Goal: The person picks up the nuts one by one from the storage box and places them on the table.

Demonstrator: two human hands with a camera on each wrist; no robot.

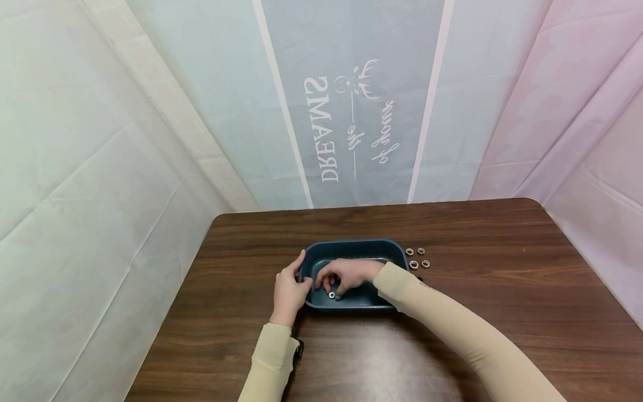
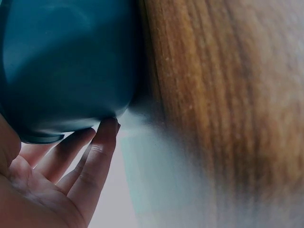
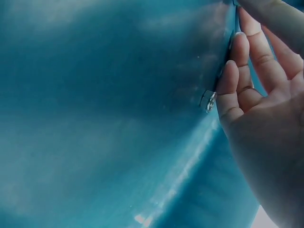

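Note:
A dark blue plastic tray [image 1: 359,243] sits on the wooden table. My left hand [image 1: 289,290] holds its left end, thumb over the rim and fingers along the outside; in the left wrist view the fingertips [image 2: 109,124] touch the outer wall. Inside the tray, my right hand [image 1: 349,274] has its fingers curled downward. Thumb and fingers close round a small metal nut [image 1: 331,295] near the tray floor. The right wrist view shows a nut [image 3: 209,101] beside the little finger; whether it is the same one I cannot tell. The right fingertips are partly hidden.
Several metal nuts [image 1: 414,264] lie in a small group on the wooden table [image 1: 502,268], just right of the tray. Behind the table hangs a pale printed cloth [image 1: 361,139], and light fabric walls stand at both sides.

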